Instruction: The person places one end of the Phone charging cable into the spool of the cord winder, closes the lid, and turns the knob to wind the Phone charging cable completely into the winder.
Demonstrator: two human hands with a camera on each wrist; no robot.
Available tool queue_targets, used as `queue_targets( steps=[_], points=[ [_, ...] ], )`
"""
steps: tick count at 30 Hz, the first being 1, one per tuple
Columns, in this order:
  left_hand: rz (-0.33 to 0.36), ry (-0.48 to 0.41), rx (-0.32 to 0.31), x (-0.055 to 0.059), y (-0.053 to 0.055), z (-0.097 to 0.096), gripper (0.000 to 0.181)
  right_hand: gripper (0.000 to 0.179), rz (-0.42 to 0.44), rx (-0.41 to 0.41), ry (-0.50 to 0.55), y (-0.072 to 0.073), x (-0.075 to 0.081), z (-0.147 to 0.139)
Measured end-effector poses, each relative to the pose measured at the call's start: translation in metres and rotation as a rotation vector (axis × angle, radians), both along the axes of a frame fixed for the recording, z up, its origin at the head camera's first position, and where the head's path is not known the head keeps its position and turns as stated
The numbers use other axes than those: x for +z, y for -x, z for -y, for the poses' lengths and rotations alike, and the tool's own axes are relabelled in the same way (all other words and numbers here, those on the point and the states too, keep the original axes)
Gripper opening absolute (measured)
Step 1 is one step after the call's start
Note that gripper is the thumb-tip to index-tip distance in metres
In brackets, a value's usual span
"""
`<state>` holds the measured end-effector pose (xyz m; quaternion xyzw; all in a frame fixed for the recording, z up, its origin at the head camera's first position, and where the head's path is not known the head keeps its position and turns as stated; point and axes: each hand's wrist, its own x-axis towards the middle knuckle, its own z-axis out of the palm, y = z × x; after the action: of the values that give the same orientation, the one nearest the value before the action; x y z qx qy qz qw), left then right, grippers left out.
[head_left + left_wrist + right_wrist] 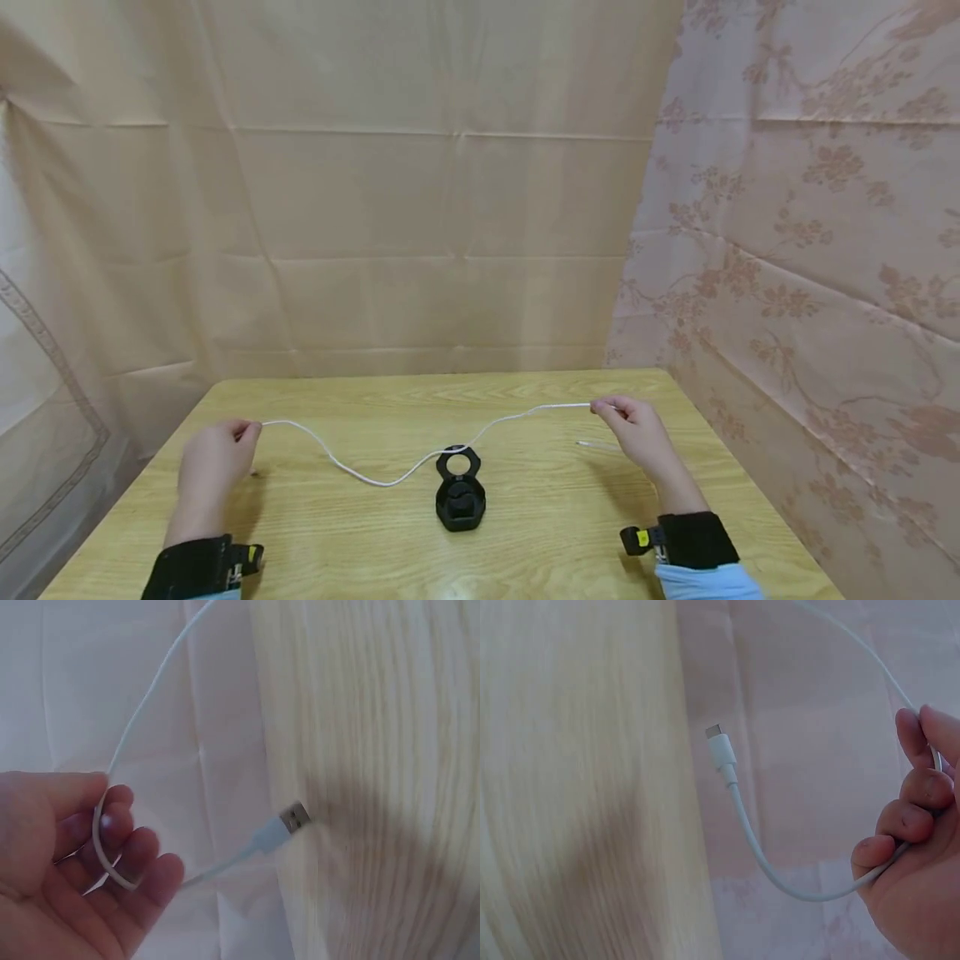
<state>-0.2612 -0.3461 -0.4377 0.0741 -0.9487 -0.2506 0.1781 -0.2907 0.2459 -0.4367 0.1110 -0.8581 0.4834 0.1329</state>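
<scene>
A white USB cable [386,483] hangs in a shallow curve between my two hands above the table. My left hand [217,462] pinches it near one end, between thumb and forefinger, with the other fingers curled loosely round it. In the left wrist view, a USB-A plug [281,826] sticks out past those fingers. On the other side, my right hand [636,433] grips the cable near its opposite end. A small USB-C style plug [720,748] hangs free from that hand in the right wrist view. Behind the cable's middle lies a black hinged case [461,502], its ring-shaped lid unfolded.
The wooden table [360,550] carries the black case near its middle. A beige curtain [420,208] hangs along the far edge, and a flowered pink curtain [810,250] hangs along the right side. Black straps with small cameras circle both wrists.
</scene>
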Motion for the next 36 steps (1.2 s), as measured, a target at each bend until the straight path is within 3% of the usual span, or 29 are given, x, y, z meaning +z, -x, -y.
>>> queue_targets(
  steps=[9, 17, 21, 26, 28, 31, 36],
  points=[
    [0.111, -0.081, -0.134, -0.004, 0.006, -0.015, 0.04, 0.024, 0.002, 0.132, 0.062, -0.001, -0.001, 0.039],
    [0.148, -0.044, -0.217, 0.006, 0.003, -0.034, 0.056, 0.021, -0.027, 0.227, 0.07, -0.004, 0.001, 0.062],
    [0.079, -0.04, -0.248, 0.014, 0.001, -0.055, 0.053, 0.019, -0.05, 0.277, 0.045, -0.006, 0.005, 0.076],
    [-0.126, -0.051, -0.321, 0.027, -0.006, -0.092, 0.038, 0.018, -0.08, 0.348, 0.006, -0.011, 0.008, 0.095],
    [-0.205, -0.059, -0.38, 0.031, -0.008, -0.109, 0.033, 0.017, -0.097, 0.367, -0.014, -0.014, 0.009, 0.101],
    [-0.261, -0.071, -0.498, 0.036, -0.014, -0.137, 0.028, 0.014, -0.133, 0.383, -0.041, -0.016, 0.008, 0.11],
    [-0.24, -0.08, -0.707, 0.036, -0.019, -0.176, 0.027, 0.012, -0.171, 0.424, -0.056, -0.019, 0.008, 0.122]
  ],
)
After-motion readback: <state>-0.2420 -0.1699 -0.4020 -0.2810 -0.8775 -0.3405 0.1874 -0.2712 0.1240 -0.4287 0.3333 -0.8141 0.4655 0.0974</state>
